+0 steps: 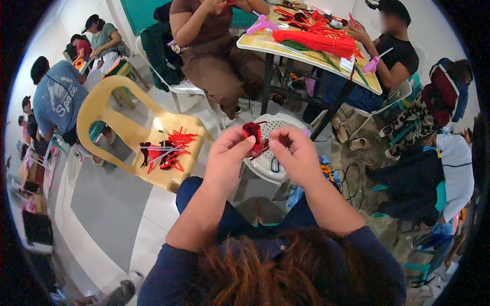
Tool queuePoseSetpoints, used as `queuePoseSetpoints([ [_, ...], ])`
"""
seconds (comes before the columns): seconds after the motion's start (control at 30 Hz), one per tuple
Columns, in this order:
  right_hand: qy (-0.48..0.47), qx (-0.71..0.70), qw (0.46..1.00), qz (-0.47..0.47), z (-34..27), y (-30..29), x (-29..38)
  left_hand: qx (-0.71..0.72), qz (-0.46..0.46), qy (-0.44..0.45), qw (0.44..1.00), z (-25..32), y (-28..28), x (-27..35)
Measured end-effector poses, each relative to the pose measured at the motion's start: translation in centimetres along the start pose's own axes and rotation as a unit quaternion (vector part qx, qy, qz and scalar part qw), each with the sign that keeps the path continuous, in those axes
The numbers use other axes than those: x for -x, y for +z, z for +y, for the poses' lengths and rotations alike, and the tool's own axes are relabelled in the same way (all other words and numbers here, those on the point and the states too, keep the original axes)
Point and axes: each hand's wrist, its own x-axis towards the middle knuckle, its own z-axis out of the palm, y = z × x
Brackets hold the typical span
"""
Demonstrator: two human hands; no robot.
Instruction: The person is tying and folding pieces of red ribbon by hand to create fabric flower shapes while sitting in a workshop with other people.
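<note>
Between my two hands is a small red and dark red fuzzy piece (253, 133), which looks made of pipe cleaners. My left hand (229, 151) pinches it between thumb and fingers. My right hand (293, 151) is close beside it, thumb and index finger near a thin dark strand at its lower edge; whether the fingertips grip the strand is unclear. Under the hands stands a round white plastic stool (273, 174) with a perforated top. On a yellow plastic chair (195, 126) at the left lie red and dark red pipe-cleaner pieces (182, 138) and pale glue sticks (168, 155).
A table (250, 43) ahead carries red pipe-cleaner bundles (317, 41) and a pink glue gun (262, 25); another pink glue gun (371, 65) is at its right corner. Two people sit there. Cables (350, 179) lie on the floor at right; more people are around the room.
</note>
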Motion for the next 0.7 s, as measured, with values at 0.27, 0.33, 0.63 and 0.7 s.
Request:
queuePoseSetpoints([
  [0.27, -0.013, -0.003, 0.999, -0.038, 0.4, 0.6, -0.1, -0.148, -0.050, 0.002, 0.988, -1.0, 0.1, 1.0],
  [0.33, -0.026, 0.012, 0.999, -0.038, 0.4, 0.4, -0.3, -0.192, -0.049, 0.015, 0.980, -0.8, 0.0, 1.0],
  [0.63, -0.044, -0.011, 0.999, 0.028, 1.0, 0.3, -0.1, -0.081, -0.012, 0.013, 0.997, -0.8, 1.0, 0.9],
  [0.7, 0.085, -0.165, 0.982, 0.033, 1.3, 0.5, 0.4, -0.131, 0.002, 0.006, 0.991, -1.1, 0.8, 0.9],
])
